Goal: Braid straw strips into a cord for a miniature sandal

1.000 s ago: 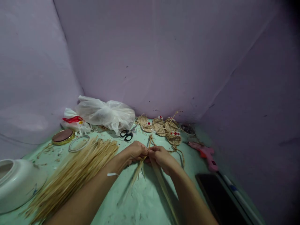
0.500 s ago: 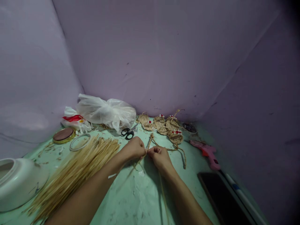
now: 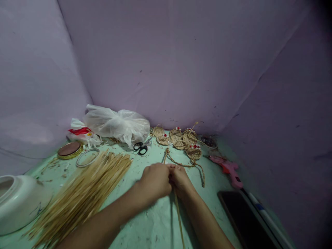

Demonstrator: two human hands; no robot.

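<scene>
My left hand (image 3: 156,180) and my right hand (image 3: 178,175) meet over the middle of the green tabletop, both with fingers closed. Between them runs a twisted cord of dried fibre (image 3: 178,164), whose looped top lies just beyond my fingers and whose tail curls off to the right. A loose fibre strip (image 3: 178,214) hangs from under my right hand toward me. The exact grip point is hidden by the back of my left hand. To the left lies a spread bundle of dried fibre strips (image 3: 88,197).
Black-handled scissors (image 3: 140,148), a white plastic bag (image 3: 119,124) and several woven pieces with red beads (image 3: 177,139) lie along the back wall. A pink glue gun (image 3: 227,168) and a dark phone-like slab (image 3: 243,218) are at right; a white jar (image 3: 23,204) stands left.
My left hand has turned over and moved right and toward me, against my right hand. The strip that hung under my left hand no longer shows. My right hand stays nearly in place.
</scene>
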